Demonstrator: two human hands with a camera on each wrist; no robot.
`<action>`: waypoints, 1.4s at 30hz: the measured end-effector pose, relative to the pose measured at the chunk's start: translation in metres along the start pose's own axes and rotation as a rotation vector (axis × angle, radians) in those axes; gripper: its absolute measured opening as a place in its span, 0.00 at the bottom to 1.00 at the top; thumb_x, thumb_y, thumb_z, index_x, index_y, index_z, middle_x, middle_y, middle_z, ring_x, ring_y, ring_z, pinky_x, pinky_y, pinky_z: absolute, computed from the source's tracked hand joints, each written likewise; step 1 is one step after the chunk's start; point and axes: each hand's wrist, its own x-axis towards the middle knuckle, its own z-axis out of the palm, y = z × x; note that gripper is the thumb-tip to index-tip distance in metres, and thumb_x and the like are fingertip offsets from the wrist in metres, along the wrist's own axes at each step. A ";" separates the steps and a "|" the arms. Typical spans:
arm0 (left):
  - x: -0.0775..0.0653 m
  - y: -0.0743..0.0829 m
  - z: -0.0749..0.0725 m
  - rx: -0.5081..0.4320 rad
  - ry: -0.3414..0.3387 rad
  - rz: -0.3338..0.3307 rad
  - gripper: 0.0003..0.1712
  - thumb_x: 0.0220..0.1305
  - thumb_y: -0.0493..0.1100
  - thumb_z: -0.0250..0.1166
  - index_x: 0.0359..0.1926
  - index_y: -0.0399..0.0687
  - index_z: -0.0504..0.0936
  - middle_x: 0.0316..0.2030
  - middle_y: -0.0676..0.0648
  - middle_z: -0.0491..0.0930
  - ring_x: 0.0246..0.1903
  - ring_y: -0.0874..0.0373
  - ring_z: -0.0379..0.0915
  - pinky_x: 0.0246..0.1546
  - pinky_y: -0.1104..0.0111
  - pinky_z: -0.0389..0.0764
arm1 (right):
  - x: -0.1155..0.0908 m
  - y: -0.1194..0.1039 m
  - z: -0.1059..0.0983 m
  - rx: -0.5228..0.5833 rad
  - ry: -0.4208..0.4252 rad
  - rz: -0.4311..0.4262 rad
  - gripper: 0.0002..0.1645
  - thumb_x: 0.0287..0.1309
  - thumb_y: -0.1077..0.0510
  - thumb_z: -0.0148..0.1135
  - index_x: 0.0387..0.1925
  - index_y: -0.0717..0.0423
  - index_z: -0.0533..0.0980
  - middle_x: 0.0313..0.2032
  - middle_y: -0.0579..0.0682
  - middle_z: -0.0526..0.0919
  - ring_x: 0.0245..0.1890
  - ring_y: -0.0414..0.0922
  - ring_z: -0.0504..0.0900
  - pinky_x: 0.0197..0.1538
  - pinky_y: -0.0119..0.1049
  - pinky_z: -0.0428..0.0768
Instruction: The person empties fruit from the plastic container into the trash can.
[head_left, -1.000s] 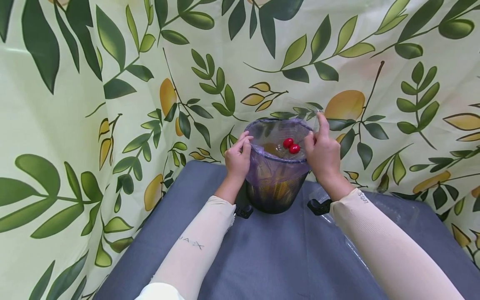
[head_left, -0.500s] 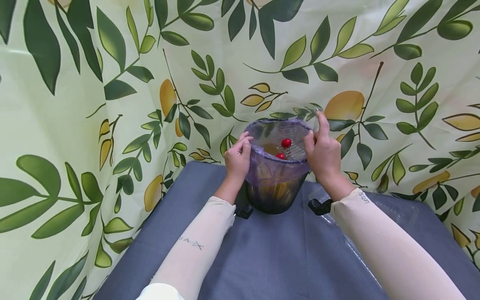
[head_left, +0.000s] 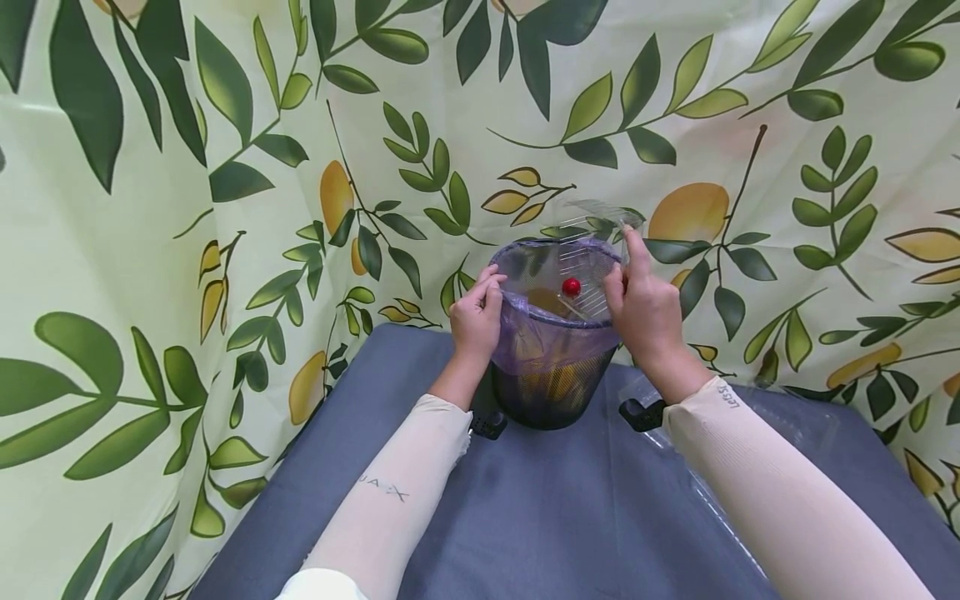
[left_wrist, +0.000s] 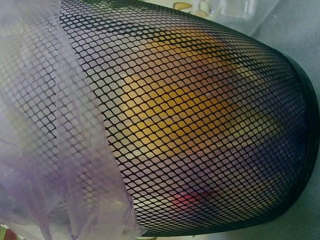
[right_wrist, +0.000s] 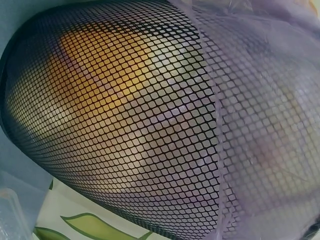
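Observation:
A black mesh wastebasket [head_left: 555,404] stands on the table, lined with a thin purple bag [head_left: 536,346] folded over its rim. My left hand [head_left: 477,315] grips the left side of the rim and the bag edge. On the other side, my right hand [head_left: 648,304] holds a clear plastic box [head_left: 588,254], tilted over the opening. One small round red fruit [head_left: 572,287] shows at the low end of the box. Through the mesh, the left wrist view shows something orange-yellow [left_wrist: 175,120] inside and a red patch [left_wrist: 187,200]. Neither wrist view shows the hands.
A grey-blue cloth [head_left: 540,517] covers the table. Behind it hangs a leaf-patterned curtain [head_left: 465,83], close to the basket's back. Clear plastic [head_left: 795,425] lies on the table by the right forearm.
Two red fruits were visible in the box; both slid down toward the basket, and the lower one has gone out of sight. The box has tilted more steeply. My left hand stays put.

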 end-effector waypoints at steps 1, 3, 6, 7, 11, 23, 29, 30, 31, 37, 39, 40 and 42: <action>0.000 0.000 0.000 -0.001 0.000 0.001 0.19 0.69 0.45 0.51 0.45 0.46 0.88 0.56 0.53 0.82 0.57 0.60 0.77 0.49 0.62 0.80 | 0.000 0.000 0.000 0.000 0.000 -0.006 0.30 0.64 0.64 0.52 0.67 0.62 0.62 0.15 0.56 0.68 0.09 0.45 0.58 0.15 0.39 0.60; 0.000 -0.001 0.000 -0.003 0.002 0.004 0.19 0.69 0.45 0.51 0.45 0.46 0.88 0.56 0.53 0.82 0.58 0.59 0.77 0.52 0.63 0.80 | -0.001 0.000 0.000 -0.002 -0.002 -0.010 0.30 0.64 0.64 0.53 0.67 0.62 0.62 0.15 0.56 0.68 0.09 0.46 0.59 0.15 0.39 0.60; 0.000 -0.001 0.000 -0.003 0.008 0.010 0.19 0.69 0.45 0.52 0.45 0.46 0.88 0.56 0.52 0.82 0.57 0.59 0.78 0.51 0.63 0.80 | -0.001 0.001 -0.001 -0.002 0.000 -0.007 0.31 0.63 0.64 0.53 0.67 0.62 0.62 0.15 0.56 0.68 0.09 0.47 0.60 0.15 0.39 0.60; 0.000 0.000 0.000 -0.001 0.011 0.013 0.18 0.69 0.44 0.52 0.45 0.46 0.88 0.56 0.52 0.82 0.57 0.59 0.78 0.51 0.62 0.80 | -0.001 0.001 -0.001 -0.002 0.002 -0.006 0.31 0.63 0.64 0.53 0.67 0.62 0.62 0.15 0.56 0.68 0.09 0.47 0.60 0.15 0.40 0.60; 0.000 0.000 0.000 0.004 0.013 0.011 0.18 0.68 0.44 0.52 0.45 0.46 0.88 0.56 0.53 0.82 0.57 0.59 0.78 0.49 0.63 0.81 | -0.001 0.001 -0.002 0.003 0.021 0.017 0.30 0.65 0.63 0.53 0.67 0.62 0.62 0.15 0.56 0.69 0.09 0.48 0.60 0.16 0.40 0.61; -0.001 0.001 0.000 -0.013 0.009 0.015 0.19 0.69 0.45 0.51 0.44 0.45 0.88 0.55 0.51 0.82 0.57 0.59 0.78 0.50 0.63 0.80 | 0.010 -0.001 -0.013 0.085 0.158 0.266 0.29 0.65 0.61 0.51 0.67 0.57 0.65 0.12 0.50 0.65 0.13 0.34 0.55 0.22 0.32 0.55; 0.000 0.001 0.000 -0.027 0.005 0.010 0.19 0.69 0.45 0.51 0.44 0.45 0.88 0.56 0.51 0.82 0.57 0.60 0.77 0.48 0.62 0.81 | 0.018 0.001 -0.023 0.230 0.191 0.446 0.30 0.64 0.59 0.51 0.68 0.50 0.66 0.11 0.38 0.67 0.12 0.29 0.61 0.24 0.28 0.59; -0.001 0.001 0.000 -0.028 0.006 0.012 0.19 0.69 0.45 0.52 0.44 0.44 0.88 0.55 0.51 0.82 0.57 0.60 0.77 0.48 0.62 0.81 | 0.019 0.001 -0.025 0.259 0.195 0.481 0.30 0.64 0.59 0.51 0.68 0.49 0.66 0.11 0.36 0.68 0.12 0.28 0.63 0.23 0.28 0.60; 0.000 0.001 0.000 -0.028 0.006 0.015 0.19 0.69 0.45 0.52 0.44 0.44 0.88 0.55 0.51 0.82 0.57 0.60 0.77 0.48 0.62 0.80 | 0.020 0.001 -0.028 0.290 0.200 0.516 0.30 0.64 0.59 0.52 0.68 0.48 0.65 0.11 0.34 0.69 0.11 0.27 0.65 0.23 0.27 0.61; -0.001 0.001 0.000 -0.037 0.012 0.031 0.19 0.70 0.45 0.52 0.44 0.43 0.88 0.55 0.50 0.82 0.57 0.59 0.77 0.49 0.61 0.80 | 0.025 0.002 -0.044 0.544 0.241 0.706 0.29 0.63 0.63 0.50 0.65 0.48 0.65 0.10 0.39 0.73 0.09 0.33 0.73 0.16 0.25 0.69; -0.001 0.001 0.000 -0.039 0.015 0.031 0.19 0.70 0.45 0.52 0.44 0.43 0.88 0.55 0.50 0.82 0.57 0.59 0.78 0.50 0.62 0.80 | 0.025 0.005 -0.049 0.655 0.262 0.764 0.29 0.61 0.66 0.49 0.64 0.49 0.65 0.09 0.43 0.73 0.07 0.37 0.73 0.14 0.27 0.70; 0.000 0.001 0.000 -0.041 0.017 0.032 0.18 0.69 0.45 0.52 0.44 0.43 0.88 0.55 0.50 0.83 0.57 0.59 0.77 0.51 0.62 0.80 | 0.024 0.006 -0.052 0.724 0.272 0.798 0.29 0.60 0.67 0.48 0.63 0.48 0.65 0.09 0.45 0.73 0.06 0.39 0.72 0.13 0.28 0.69; 0.000 0.000 0.000 -0.040 0.019 0.034 0.18 0.69 0.44 0.52 0.44 0.43 0.88 0.55 0.49 0.83 0.57 0.59 0.78 0.51 0.63 0.80 | 0.022 0.012 -0.056 0.839 0.297 0.871 0.29 0.59 0.69 0.48 0.62 0.49 0.65 0.09 0.48 0.73 0.06 0.40 0.71 0.11 0.29 0.67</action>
